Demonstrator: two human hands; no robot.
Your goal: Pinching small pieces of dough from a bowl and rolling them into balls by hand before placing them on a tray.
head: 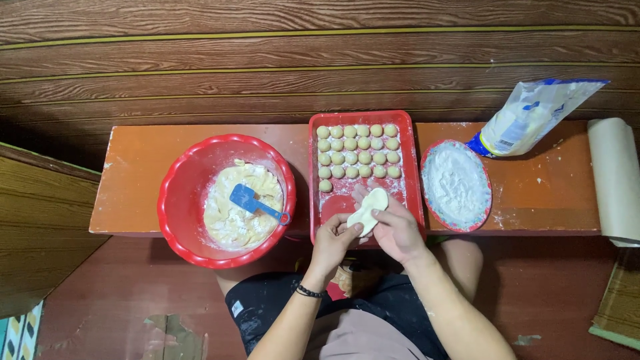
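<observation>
Both hands meet over the near edge of the red tray [415,175]: the left hand [332,241] and the right hand [397,230] are clamped together on a flattened piece of pale dough [367,211], fingers pinching its edges. Rows of small dough balls [358,151] fill the tray's far half. On the orange table [140,175], a red bowl [179,200] of dough with a blue spatula [252,201] sits left, a flour plate [457,184] right.

glossy plastic bowl [175,200], soft matt dough [368,210]
</observation>
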